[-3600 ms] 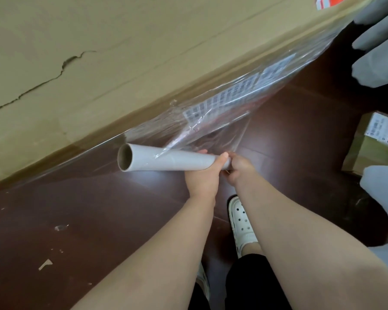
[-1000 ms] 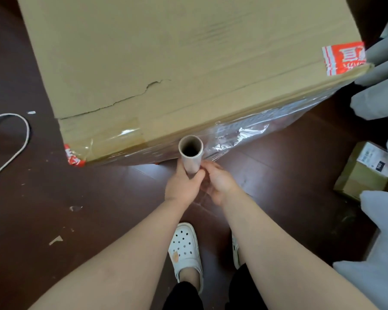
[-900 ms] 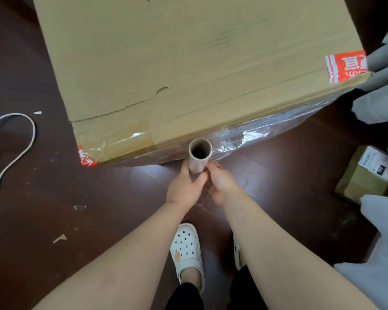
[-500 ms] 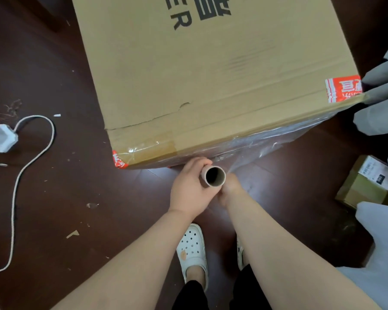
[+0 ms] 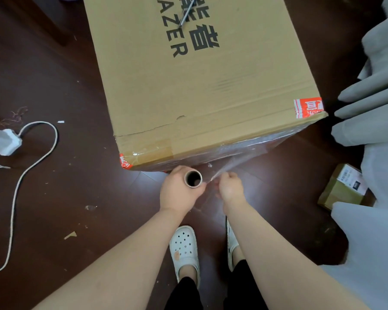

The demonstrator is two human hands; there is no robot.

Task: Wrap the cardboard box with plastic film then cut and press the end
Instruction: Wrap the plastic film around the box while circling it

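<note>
A big brown cardboard box [image 5: 202,86] with black lettering stands on the dark floor in front of me. Clear plastic film [image 5: 251,151] covers its near side and stretches down to the film roll [image 5: 193,179], a cardboard tube seen end-on and held upright. My left hand [image 5: 179,193] grips the tube from the left. Just right of the tube, my right hand [image 5: 230,189] pinches the stretched film where it leaves the roll. The two hands are a short gap apart, close to the box's near bottom edge.
A white power strip [image 5: 8,142] and its looping cable [image 5: 31,162] lie on the floor at left. A small cardboard parcel [image 5: 343,186] sits at right beside grey fabric [image 5: 372,113]. A thin metal rod [image 5: 187,11] rests on the box top. My white shoes [image 5: 184,249] stand below the hands.
The roll went from lying flat along the box to upright, and I stepped back so more of the box top shows. My right hand left the tube and now pinches the film.
</note>
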